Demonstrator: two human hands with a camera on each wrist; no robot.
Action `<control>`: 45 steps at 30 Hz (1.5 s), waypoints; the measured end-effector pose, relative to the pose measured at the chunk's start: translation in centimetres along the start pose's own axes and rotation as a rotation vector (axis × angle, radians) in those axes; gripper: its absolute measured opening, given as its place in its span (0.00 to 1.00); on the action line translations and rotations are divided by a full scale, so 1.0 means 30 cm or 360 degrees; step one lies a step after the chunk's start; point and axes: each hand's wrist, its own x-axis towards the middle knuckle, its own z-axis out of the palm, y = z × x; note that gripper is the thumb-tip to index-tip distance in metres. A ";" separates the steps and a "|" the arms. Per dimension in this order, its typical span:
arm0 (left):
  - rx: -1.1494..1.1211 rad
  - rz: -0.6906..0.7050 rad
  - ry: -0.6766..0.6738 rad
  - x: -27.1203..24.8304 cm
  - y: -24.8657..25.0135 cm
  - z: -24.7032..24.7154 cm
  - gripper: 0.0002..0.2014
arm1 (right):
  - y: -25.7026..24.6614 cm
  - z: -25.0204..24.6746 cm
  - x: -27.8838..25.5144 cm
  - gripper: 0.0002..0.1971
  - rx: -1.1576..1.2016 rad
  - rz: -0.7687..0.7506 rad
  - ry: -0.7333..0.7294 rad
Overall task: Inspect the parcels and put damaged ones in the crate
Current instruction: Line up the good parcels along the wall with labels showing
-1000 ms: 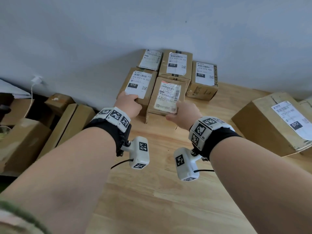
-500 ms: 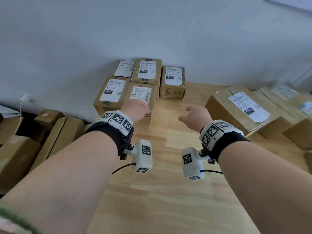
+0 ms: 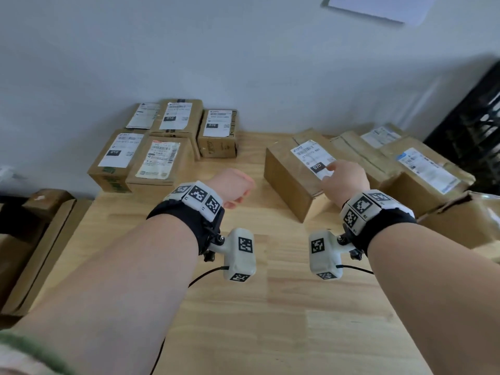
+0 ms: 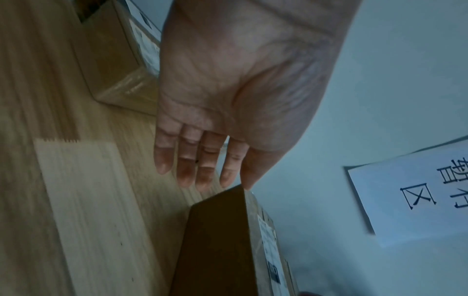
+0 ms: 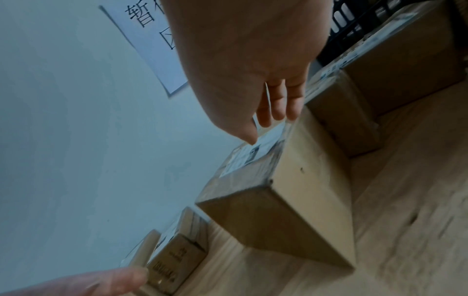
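A large brown parcel (image 3: 290,174) with a white "070" label lies on the wooden table (image 3: 270,320), right of centre. My right hand (image 3: 335,169) reaches over its top with straight fingers at the label; in the right wrist view the right hand (image 5: 268,124) hovers at the parcel (image 5: 298,190), and contact is unclear. My left hand (image 3: 238,190) hangs empty above the table left of that parcel, and the left wrist view shows the left hand (image 4: 202,172) with straight fingers just short of the parcel's dark side (image 4: 215,240). A black crate (image 3: 473,125) stands at the far right.
Several small labelled parcels (image 3: 162,142) sit together against the wall at the back left. More parcels (image 3: 422,169) lie right of the large one, with a torn box (image 3: 465,212) nearer me. Cardboard boxes (image 3: 40,239) lie beyond the table's left edge. A paper sign (image 3: 378,6) hangs on the wall.
Both hands let go of the small front parcel in the back-left group and moved right. The right hand has reached the large "070" parcel; the view has swung right.
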 end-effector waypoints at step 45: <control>-0.0360 -0.0326 0.0410 -0.274 -0.197 0.443 0.21 | 0.331 0.015 -0.341 0.14 0.0407 -0.0134 -0.0832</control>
